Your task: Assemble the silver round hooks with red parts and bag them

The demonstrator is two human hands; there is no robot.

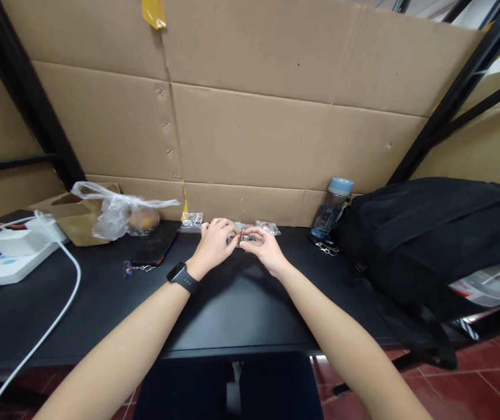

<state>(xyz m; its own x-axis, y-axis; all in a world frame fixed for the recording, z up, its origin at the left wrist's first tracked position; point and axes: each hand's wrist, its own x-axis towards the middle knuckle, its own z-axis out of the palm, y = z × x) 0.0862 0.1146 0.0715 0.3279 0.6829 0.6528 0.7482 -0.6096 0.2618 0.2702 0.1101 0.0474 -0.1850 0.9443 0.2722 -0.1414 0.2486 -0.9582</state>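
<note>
Above the black desk (241,321), my left hand (217,242) and my right hand (266,248) meet with their fingertips pinched together. Between them is a tiny reddish, shiny piece (241,236), too small and too covered by fingers to name. A smartwatch (182,276) sits on my left wrist. Just behind my hands lie small clear plastic bags: a silvery one (192,221) on the left, one with something red in it (268,227) on the right, and another partly hidden behind my fingers.
At the left are a white power strip (9,265) with a cable, a cardboard box (83,219), a knotted plastic bag (121,216) and a dark notebook-like item (156,245) with a keychain (129,268). At the right stand a water bottle (331,210) and a black backpack (433,239). Cardboard panels (250,128) rise behind.
</note>
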